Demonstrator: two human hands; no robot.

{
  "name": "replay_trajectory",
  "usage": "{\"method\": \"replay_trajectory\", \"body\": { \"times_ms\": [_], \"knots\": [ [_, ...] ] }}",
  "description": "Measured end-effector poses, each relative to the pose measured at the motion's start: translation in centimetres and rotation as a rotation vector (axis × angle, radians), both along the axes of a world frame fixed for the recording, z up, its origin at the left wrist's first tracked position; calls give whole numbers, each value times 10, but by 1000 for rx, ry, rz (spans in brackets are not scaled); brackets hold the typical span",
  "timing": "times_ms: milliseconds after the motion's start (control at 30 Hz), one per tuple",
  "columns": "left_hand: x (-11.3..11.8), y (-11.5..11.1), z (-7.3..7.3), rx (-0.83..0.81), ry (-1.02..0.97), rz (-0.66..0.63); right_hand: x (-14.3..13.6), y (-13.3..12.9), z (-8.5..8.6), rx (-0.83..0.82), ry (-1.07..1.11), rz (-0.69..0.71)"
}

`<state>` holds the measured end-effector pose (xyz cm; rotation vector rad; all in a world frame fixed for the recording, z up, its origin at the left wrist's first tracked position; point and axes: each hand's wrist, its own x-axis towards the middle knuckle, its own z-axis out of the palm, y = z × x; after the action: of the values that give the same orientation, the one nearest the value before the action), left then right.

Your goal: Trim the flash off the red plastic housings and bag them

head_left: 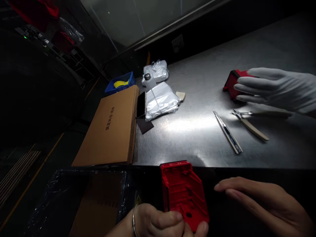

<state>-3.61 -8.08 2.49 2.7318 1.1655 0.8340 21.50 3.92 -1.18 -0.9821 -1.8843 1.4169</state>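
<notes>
My left hand [164,220] grips the lower end of a red plastic housing [184,187], its ribbed hollow inside turned up towards me. The housing is held just in front of the table's edge. A round hole shows near its lower end. To the right of it, apart from it, my right hand [266,204] has its fingers stretched out with nothing in them. On the table beyond lie a utility knife [227,132] and a pair of side cutters [249,123] with pale handles.
A co-worker's white-gloved hand [278,85] rests on another red plastic part [232,85] at the right. Stacked cardboard [106,128], a phone [141,104], clear plastic bags [161,100], a bottle [148,81] and a blue bin [132,79] stand at the left of the metal table [197,98].
</notes>
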Motion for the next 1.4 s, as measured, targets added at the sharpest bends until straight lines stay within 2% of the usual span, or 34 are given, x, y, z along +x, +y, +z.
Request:
{"method": "replay_trajectory", "body": {
  "times_ms": [100,167,267,300,367,433,500,600,733,833,900,967,1033,1100,1167,1233,1300,1400],
  "knots": [
    [-3,2,-6,-125,-297,313,3,15,-22,41,-25,-49],
    [-2,10,-7,-199,-506,430,0,22,-30,-38,7,33],
    [6,31,-6,-477,-1012,466,-12,28,-27,-270,116,162],
    [9,40,-5,-578,-1163,445,-17,29,-23,-330,153,144],
    [9,60,-6,-718,-1286,400,-26,36,-14,-377,189,48],
    [-2,87,-9,-760,-1195,444,-33,49,-7,-303,170,-7],
    [-24,121,-14,-618,-945,616,-39,67,-7,-136,107,-10],
    [-62,183,-22,-510,-806,775,-48,89,-18,59,-2,-15],
    [-92,258,-33,-459,-597,907,-60,95,-38,118,-37,-39],
    [-101,291,-41,-493,-475,940,-53,93,-50,149,-47,-34],
    [-107,302,-46,-537,-425,935,-39,96,-53,178,-82,-19],
    [-113,307,-49,-577,-398,920,-24,107,-48,243,-123,-51],
    [-119,309,-50,-605,-389,903,-16,124,-33,305,-145,-122],
    [-124,310,-51,-621,-393,888,-22,147,-11,342,-148,-172],
    [-127,311,-51,-631,-403,873,-46,173,9,402,-152,-170],
    [-129,312,-51,-637,-411,856,-82,197,19,434,-157,-125],
    [-130,313,-51,-641,-411,840,-124,218,19,456,-192,-59],
    [-131,314,-49,-628,-392,821,-180,240,9,519,-275,0]
  ]
}}
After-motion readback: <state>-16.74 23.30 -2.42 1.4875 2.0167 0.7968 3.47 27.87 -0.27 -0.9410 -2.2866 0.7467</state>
